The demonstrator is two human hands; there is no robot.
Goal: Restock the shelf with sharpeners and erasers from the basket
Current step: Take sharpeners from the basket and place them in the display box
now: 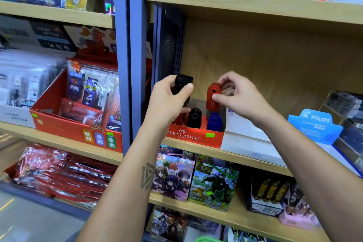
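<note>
My left hand grips a black sharpener just above the left end of the red Faber-Castell display box on the wooden shelf. My right hand pinches a red sharpener over the right part of the same box. A second black sharpener and a blue sharpener stand upright in the box. The basket is almost out of view; only a green edge shows at the bottom.
A white box sits right of the red box, then a blue Pilot eraser display and clear cases. A blue metal upright divides the shelves. Card packs fill the shelf below, and a red carton stands on the left.
</note>
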